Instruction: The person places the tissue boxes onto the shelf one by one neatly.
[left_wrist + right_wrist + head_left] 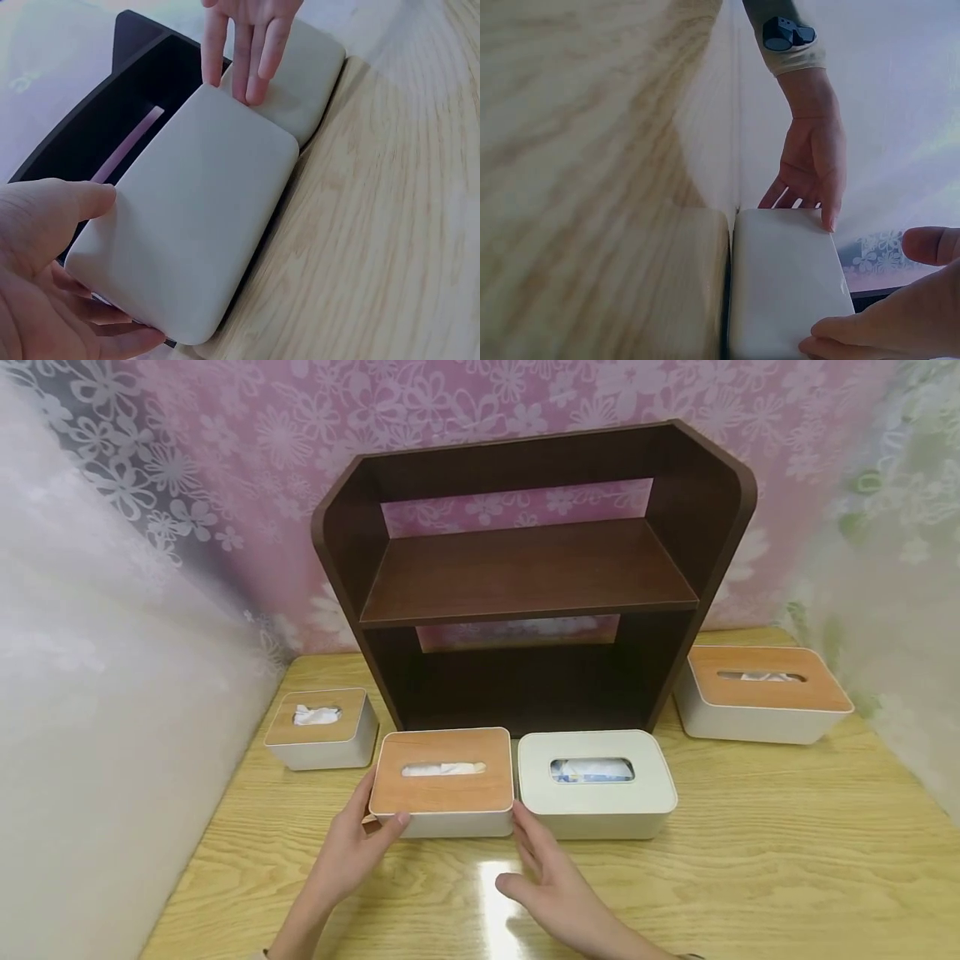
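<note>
A person's left hand (351, 852) gripped the left end of an orange-topped tissue box (442, 793) on the desk (787, 827), thumb on its front and fingers round the side, while the right hand (558, 889) met the opposite end with fingers extended, tips at the front corner, thumb spread away. The hands were apart, the box between them, and a dark brown shelf unit (532, 568) rose beyond both. Just beside that box, ahead of the right hand, sat a cream tissue box (600, 800); whether the right fingertips also touched it, I could not tell from where I stood. A smaller tan-topped box (318, 753) stood beyond the left hand and to its left, while a second orange-topped box (765, 692) rested well off to the right of the right hand. Farther from the hands than the shelf unit was a pink floral backdrop (450, 402), and a dark device (784, 34) sat above the left hand on its sleeve (806, 60)
</note>
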The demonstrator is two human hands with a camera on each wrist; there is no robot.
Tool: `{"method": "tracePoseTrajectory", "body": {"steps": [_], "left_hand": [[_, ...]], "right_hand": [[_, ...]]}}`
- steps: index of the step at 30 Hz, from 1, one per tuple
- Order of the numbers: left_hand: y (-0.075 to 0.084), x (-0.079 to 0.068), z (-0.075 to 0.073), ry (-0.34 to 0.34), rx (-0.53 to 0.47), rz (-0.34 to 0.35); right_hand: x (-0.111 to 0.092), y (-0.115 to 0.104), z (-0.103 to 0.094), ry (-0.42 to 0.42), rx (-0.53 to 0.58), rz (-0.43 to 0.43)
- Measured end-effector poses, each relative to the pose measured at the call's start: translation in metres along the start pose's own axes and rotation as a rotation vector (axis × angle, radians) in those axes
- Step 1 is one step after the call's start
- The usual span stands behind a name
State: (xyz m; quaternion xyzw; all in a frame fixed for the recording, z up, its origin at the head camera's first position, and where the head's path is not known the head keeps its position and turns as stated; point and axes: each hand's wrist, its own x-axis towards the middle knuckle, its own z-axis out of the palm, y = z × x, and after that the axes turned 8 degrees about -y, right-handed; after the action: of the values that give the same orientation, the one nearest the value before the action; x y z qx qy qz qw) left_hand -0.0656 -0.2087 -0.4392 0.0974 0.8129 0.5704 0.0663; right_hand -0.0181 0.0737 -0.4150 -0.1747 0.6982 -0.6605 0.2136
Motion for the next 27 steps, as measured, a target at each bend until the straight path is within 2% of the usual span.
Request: {"method": "tracePoseTrajectory", "body": {"steps": [5, 8, 17, 27], "left_hand": [[0.002, -0.001, 0.0, 0.03, -0.022, -0.041], [0.002, 0.001, -0.002, 0.033, -0.005, -0.039], [0.002, 0.012, -0.009, 0.028, 0.023, 0.02], [-0.004, 0.035, -0.013, -0.008, 0.023, 0.103]], "right_hand": [[0.003, -0.001, 0.002, 0.006, -0.007, 0.005], [0.006, -0.002, 0.003, 0.005, -0.014, 0.004], [0.015, -0.007, 0.01, 0.022, -0.041, 0.028], [0.03, -0.004, 0.016, 0.101, -0.003, 0.01]]}}
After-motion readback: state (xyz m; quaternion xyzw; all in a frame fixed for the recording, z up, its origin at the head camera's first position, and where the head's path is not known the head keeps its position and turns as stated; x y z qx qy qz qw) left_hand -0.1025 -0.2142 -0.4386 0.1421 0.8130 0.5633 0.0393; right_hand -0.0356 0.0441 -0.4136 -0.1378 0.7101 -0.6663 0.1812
